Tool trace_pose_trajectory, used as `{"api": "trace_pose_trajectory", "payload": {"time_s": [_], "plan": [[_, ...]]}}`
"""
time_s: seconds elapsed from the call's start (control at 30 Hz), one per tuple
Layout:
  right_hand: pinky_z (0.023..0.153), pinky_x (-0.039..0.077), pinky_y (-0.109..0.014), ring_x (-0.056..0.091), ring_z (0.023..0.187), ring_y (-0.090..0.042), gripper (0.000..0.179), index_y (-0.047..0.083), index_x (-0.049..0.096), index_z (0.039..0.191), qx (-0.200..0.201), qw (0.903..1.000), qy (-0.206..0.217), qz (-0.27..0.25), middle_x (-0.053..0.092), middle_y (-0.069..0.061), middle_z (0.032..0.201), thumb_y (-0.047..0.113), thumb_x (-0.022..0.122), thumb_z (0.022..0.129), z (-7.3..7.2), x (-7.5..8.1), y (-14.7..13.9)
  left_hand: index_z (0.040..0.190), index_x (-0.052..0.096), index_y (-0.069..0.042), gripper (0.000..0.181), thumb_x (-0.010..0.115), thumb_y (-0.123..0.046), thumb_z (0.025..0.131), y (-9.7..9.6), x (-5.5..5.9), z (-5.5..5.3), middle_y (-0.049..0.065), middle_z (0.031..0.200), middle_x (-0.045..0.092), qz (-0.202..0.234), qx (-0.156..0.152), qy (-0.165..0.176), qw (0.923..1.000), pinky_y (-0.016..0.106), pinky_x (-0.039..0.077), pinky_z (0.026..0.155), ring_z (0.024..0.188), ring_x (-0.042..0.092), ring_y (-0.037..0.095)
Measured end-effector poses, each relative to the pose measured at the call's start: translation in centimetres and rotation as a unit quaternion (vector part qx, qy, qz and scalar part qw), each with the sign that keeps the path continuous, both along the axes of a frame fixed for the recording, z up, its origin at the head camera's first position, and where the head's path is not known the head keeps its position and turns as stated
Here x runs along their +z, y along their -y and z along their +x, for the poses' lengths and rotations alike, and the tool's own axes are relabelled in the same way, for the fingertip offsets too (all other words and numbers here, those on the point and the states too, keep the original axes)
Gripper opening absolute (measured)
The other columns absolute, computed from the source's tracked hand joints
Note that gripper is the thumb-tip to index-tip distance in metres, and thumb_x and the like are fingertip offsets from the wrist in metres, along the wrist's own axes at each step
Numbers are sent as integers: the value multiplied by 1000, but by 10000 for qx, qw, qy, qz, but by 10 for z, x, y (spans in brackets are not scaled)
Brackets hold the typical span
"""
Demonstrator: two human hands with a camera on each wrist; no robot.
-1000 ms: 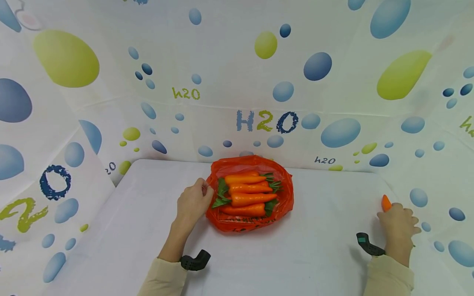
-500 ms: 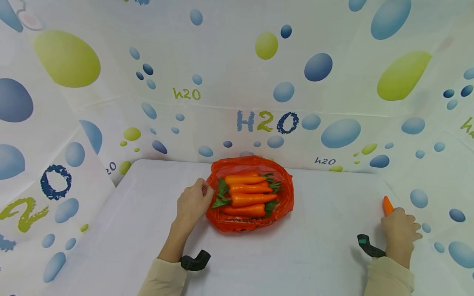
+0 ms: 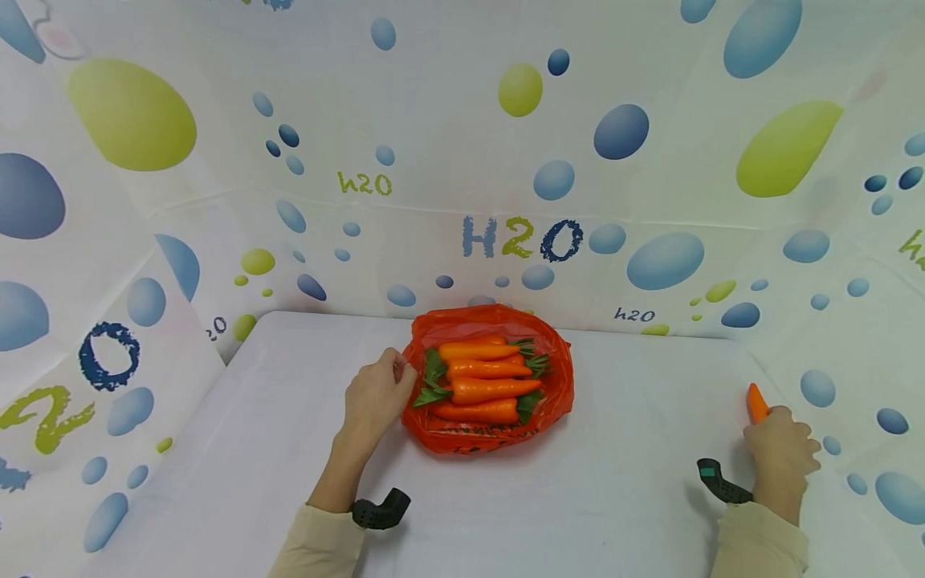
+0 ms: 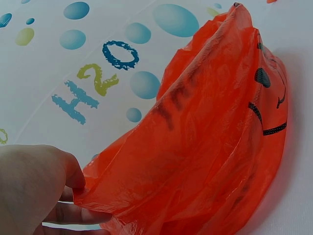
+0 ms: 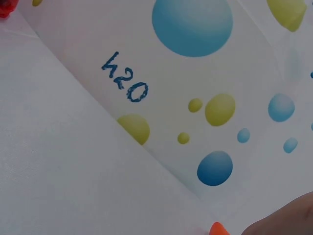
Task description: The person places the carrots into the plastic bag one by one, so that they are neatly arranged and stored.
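A red plastic bag (image 3: 462, 443) stands open at the middle of the table, with several orange carrots (image 3: 495, 390) with green tops lying in it. My left hand (image 3: 378, 393) pinches the bag's left rim; in the left wrist view the thumb and fingers (image 4: 73, 214) hold the edge of the red film (image 4: 195, 132). Far to the right, my right hand (image 3: 780, 445) holds a single carrot (image 3: 757, 401), its orange tip pointing away from me. Most of that carrot is hidden by the hand. The right wrist view shows just the carrot's tip (image 5: 218, 229) beside part of the hand (image 5: 288, 218).
A white cloth covers the table (image 3: 614, 482). Behind and at the sides hangs a patterned curtain (image 3: 448, 104) with blue and green drops and H2O lettering. The right hand is near the table's right side, where the cloth meets the curtain.
My right hand has shifted slightly right and toward me with the carrot, then stayed nearly still. The left hand and the bag have kept their place.
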State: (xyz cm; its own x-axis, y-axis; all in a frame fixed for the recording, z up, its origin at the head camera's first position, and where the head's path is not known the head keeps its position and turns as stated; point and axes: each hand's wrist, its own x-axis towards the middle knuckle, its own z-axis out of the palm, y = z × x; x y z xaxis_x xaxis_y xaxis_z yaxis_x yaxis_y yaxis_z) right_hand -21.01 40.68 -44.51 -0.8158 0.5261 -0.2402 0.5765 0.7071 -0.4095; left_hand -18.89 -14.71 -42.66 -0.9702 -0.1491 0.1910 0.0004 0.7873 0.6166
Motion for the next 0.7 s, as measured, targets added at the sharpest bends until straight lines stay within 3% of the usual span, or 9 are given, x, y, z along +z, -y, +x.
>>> {"api": "trace_pose_trajectory", "payload": {"time_s": [0.47,0.7], "plan": [[106,27,-72,28,114,-58,61,-15,23,144,-1,9998,-192,-29,30,-43,127,10,46,94,-1,6,6,98,59,-7,21,50,-27,95,0,1,0,3,63,53,23,-12,-66,10000,26,41,50,53,48,17],[99,31,-70,31,111,-57,60,-14,26,145,111,9985,-525,91,32,-43,126,9,46,93,-1,11,11,99,59,-8,21,50,-26,95,0,1,1,3,63,52,18,2,-29,10000,26,41,50,54,48,17]]}}
